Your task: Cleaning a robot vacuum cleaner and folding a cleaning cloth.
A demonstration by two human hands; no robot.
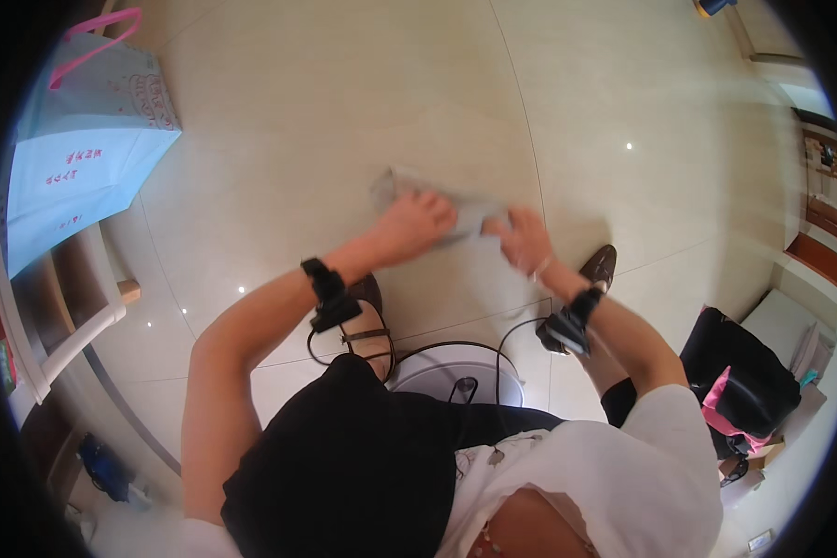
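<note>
A thin greyish-white cloth or sheet (473, 209), blurred by motion, spans the space between my two hands above the tiled floor. My left hand (424, 222) grips its left part, and a crumpled end sticks out beyond the fingers. At the other end, my right hand (524, 237) has its fingers bent at the sheet's edge; blur hides whether they pinch it. Black devices are strapped on both wrists, with a thin bracelet on the right one.
A light-blue bag (91, 160) with pink handles stands at upper left, above a pale-framed rack (84, 349). A round white appliance (460, 376) with a black cable lies between my legs. Black and pink items (746, 376) are piled at the right.
</note>
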